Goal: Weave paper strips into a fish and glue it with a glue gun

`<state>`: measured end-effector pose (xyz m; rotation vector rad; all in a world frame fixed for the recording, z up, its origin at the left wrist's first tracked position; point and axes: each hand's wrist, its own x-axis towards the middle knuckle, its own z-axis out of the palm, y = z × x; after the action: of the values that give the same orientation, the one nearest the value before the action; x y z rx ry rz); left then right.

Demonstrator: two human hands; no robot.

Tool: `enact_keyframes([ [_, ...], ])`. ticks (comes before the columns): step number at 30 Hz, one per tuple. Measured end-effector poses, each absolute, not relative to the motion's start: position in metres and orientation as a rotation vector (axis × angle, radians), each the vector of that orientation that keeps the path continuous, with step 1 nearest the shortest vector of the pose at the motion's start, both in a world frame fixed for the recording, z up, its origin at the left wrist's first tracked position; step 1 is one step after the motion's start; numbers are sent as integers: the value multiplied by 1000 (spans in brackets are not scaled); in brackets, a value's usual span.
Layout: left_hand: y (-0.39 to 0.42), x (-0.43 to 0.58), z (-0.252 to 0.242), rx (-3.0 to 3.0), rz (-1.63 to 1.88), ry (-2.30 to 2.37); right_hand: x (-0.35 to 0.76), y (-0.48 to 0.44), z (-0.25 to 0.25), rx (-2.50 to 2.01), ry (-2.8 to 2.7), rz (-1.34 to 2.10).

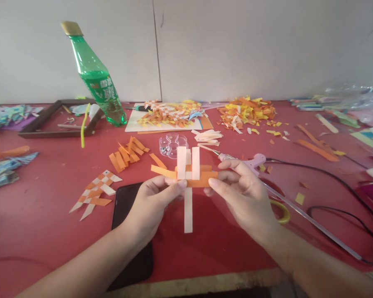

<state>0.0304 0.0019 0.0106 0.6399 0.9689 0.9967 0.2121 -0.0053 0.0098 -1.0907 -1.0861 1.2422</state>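
Observation:
Between my two hands, above the red table, is a small weave of orange and pale pink paper strips (188, 207). My left hand (157, 196) pinches its left side, thumb in front and fingers partly hidden behind. My right hand (242, 186) grips the orange strip end (202, 182) on the right between thumb and fingers. Two pale strips stand up from the weave and one long pale strip hangs down. Left of my hands lies a woven orange-and-pale paper piece (98, 190) with pointed ends. Folded orange strips (124, 155) and pale strips (207, 135) lie beyond.
A dark phone (129, 248) lies under my left forearm. A pink glue gun (251, 161) with its cord and yellow-handled scissors (281, 211) are on the right. Behind stand a green bottle (102, 89), a clear divided dish (173, 145), a dark frame (56, 134) and heaped paper scraps (248, 111).

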Motion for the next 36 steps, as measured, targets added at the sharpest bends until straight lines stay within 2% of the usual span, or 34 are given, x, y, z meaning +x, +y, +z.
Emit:
enact_keyframes([
  [8,3,30,7,651,1023,935,212,-5,8,-1204,-1222,998],
  [14,3,31,8,670,978,983,214,-12,2,-1138,-1955,3],
  [17,2,31,9,785,950,1001,213,-16,6,-1090,-2101,-143],
  [22,-2,32,10,1058,946,1112,214,-15,11,-1080,-1997,83],
  [36,-6,30,15,1121,934,973,218,-6,14,-1056,-1378,1289],
])
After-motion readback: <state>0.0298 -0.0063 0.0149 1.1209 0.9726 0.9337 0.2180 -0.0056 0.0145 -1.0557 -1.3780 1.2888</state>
